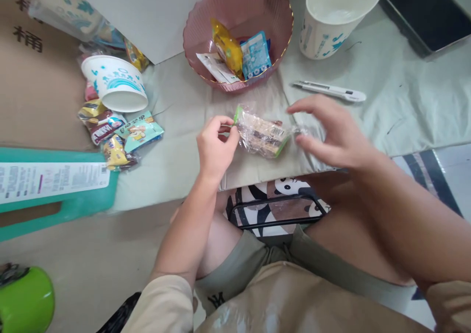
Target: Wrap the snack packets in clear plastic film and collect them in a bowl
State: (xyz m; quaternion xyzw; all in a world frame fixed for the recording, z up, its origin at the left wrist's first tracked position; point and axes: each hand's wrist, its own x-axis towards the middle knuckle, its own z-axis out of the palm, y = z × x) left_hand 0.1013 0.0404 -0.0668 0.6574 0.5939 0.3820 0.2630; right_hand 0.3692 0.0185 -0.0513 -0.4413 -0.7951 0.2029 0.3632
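Note:
A clear-wrapped snack pack (pixel 265 133), with green ends, a barcode and tan layered contents, lies on the cloth-covered table in front of me. My left hand (pixel 218 144) pinches its left green end between thumb and fingers. At the other side, my right hand (pixel 331 133) is open, thumb and fingers apart around the crinkled end of the wrap. Whether the right thumb touches that plastic I cannot tell. Behind the pack stands a pink scalloped bowl (pixel 195 34) with several small packets in it. A white utility knife (pixel 331 90) lies beyond my right hand.
A paper cup (pixel 326 34) stands right of the bowl, near a black phone-like device (pixel 429 14). At left, another paper cup (pixel 121 80) lies tipped on several snack packets (pixel 142 131). A teal-edged panel (pixel 55 181) and cardboard (pixel 44 92) flank the table's left side.

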